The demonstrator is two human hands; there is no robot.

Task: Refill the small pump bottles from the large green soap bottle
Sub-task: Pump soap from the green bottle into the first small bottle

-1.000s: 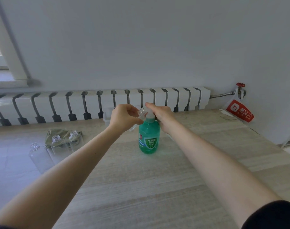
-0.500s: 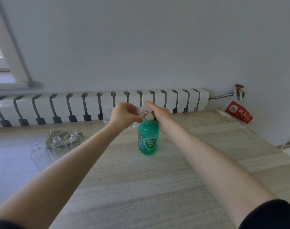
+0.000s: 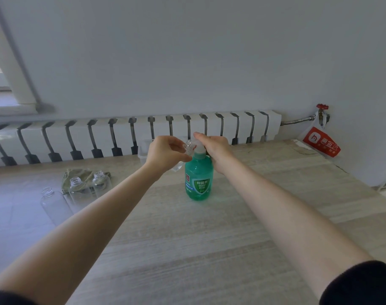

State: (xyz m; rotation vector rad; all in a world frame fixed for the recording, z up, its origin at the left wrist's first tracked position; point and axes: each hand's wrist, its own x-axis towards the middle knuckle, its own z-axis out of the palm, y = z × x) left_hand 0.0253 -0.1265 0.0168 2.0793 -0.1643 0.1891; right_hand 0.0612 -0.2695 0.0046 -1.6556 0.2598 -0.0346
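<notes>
The large green soap bottle (image 3: 198, 180) stands upright mid-table with a white pump head. My left hand (image 3: 164, 154) holds a small clear bottle (image 3: 188, 147) tilted, its open neck right at the pump spout. My right hand (image 3: 216, 150) lies over the pump head with its fingers fairly straight, pressing down on it. Three more small clear bottles without caps stand at the left: one (image 3: 52, 202) nearest me, one (image 3: 78, 190) in the middle, one (image 3: 101, 183) behind.
A crumpled green cloth (image 3: 74, 175) lies behind the spare bottles. A clear plastic tub (image 3: 143, 151) sits behind my left hand. The white radiator (image 3: 121, 135) lines the table's far edge. A red and white bag (image 3: 320, 142) hangs at the right by a valve.
Both hands stay at the pump head with the small bottle under the spout. The view has shifted slightly; no clear movement of the bottles.
</notes>
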